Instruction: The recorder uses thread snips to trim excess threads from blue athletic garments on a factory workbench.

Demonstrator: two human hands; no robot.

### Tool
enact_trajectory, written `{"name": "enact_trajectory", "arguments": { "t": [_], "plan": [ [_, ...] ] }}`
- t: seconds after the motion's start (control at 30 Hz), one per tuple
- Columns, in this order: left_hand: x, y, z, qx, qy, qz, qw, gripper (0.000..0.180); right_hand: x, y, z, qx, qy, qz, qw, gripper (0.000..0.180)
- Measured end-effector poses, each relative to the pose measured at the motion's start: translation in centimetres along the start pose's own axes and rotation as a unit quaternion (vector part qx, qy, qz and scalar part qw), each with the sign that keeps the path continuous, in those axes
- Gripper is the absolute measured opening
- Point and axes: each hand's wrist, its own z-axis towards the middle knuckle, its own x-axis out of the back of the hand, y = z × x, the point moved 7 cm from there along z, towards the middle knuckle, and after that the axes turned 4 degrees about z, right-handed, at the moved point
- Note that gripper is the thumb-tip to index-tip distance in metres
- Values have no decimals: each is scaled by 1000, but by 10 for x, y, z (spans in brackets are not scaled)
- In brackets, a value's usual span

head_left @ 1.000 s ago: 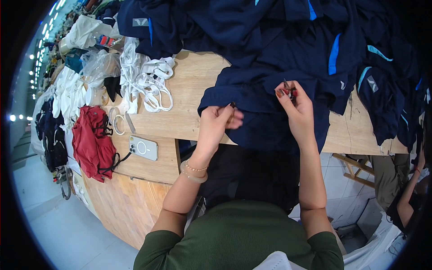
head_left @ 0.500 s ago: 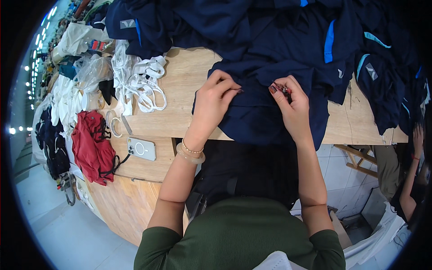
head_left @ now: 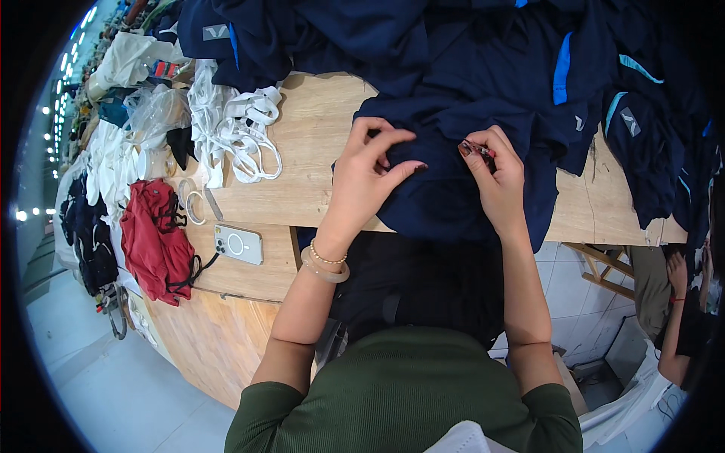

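Observation:
A dark navy garment (head_left: 445, 196) lies spread over the table's near edge, in front of my body. Over its left part is my left hand (head_left: 368, 160), thumb and index finger parted, with nothing visible between them. My right hand (head_left: 498, 170) is closed above the garment's right part, fingers curled against the thumb. Dark, reddish shapes show at those fingertips, and I cannot tell nails from any small thing held there. Beaded and pale bracelets (head_left: 326, 268) circle my left wrist.
More navy garments (head_left: 483, 60) with blue strips heap across the far side. On the left of the wooden table (head_left: 325, 113) lie white straps (head_left: 253, 143), a red bag (head_left: 155, 241), tape rolls (head_left: 195, 208) and a phone (head_left: 239, 244). Another person's arm (head_left: 674, 309) shows at far right.
My left thumb and index finger have spread apart from a pinch. My right hand stays closed in nearly the same place. The other person's hand at far right has moved lower.

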Motion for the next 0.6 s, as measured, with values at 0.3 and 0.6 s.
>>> {"name": "enact_trajectory", "arguments": {
  "t": [0.3, 0.6],
  "plan": [
    [-1, -17, -4, 29, 51, -25, 998, 7, -1, -2, 1, -15, -8, -6, 1000, 8],
    [34, -36, 1, 83, 154, -251, 952, 13, 1, -2, 1, -59, -13, 73, 995, 23]
  ]
}}
